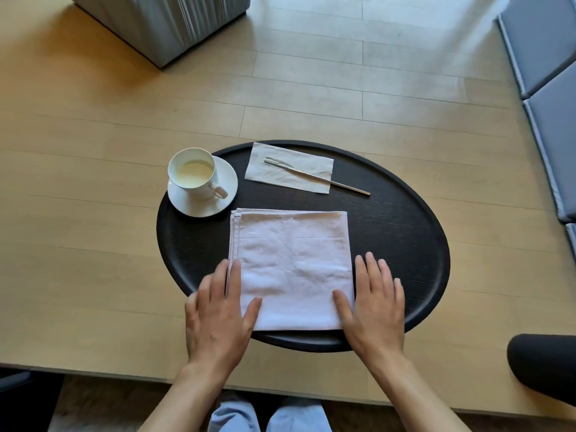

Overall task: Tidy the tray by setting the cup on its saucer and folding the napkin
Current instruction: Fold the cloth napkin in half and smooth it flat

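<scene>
While the cup (191, 172) stands on its saucer (202, 199) at the tray's (405, 244) far left, the napkin (291, 268) lies folded square in the tray's near middle. The left hand (218, 313) rests flat on its near left corner, the right hand (374, 304) on its near right edge; each grip is spread, pinching nothing. A fork (314, 177) lies on a paper napkin (290, 168) beyond.

Both palms are lying flat on the folded napkin (291, 266), the left hand (218, 313) pressing its near left edge and the right hand (374, 304) its near right edge. The cup (193, 173) is sitting on its saucer (204, 191) at the far left of the black tray (405, 232).
</scene>
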